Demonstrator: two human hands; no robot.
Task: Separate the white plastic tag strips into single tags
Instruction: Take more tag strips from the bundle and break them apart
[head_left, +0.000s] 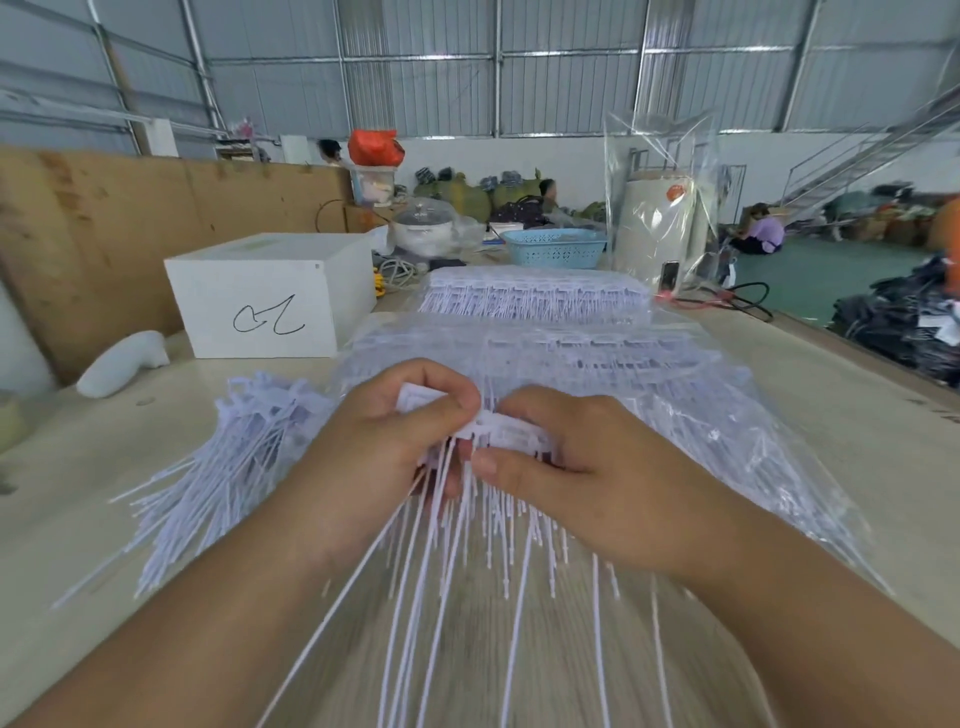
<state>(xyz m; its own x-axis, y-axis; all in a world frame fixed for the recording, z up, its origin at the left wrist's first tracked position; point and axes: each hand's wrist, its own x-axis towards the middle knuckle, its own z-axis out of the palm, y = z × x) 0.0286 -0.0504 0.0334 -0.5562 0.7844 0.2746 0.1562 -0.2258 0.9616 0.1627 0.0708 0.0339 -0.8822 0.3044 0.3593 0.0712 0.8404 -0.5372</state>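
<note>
I hold a white plastic tag strip (498, 428) at the middle of the table, its thin tails hanging toward me. My left hand (384, 441) grips the strip's left end, fingers curled over the tag heads. My right hand (587, 478) pinches the strip's right part between thumb and fingers. A fanned pile of loose single tags (228, 467) lies left of my hands. Beneath and behind my hands lie bagged tag strips (597, 364), with a further stack of strips (535, 296) beyond them.
A white box (270, 296) with a black scribble stands at the back left, a white handle-shaped object (122, 364) beside it. A blue basket (556, 247), a pot and a clear bag stand further back. The table's right edge (857, 358) drops to the floor.
</note>
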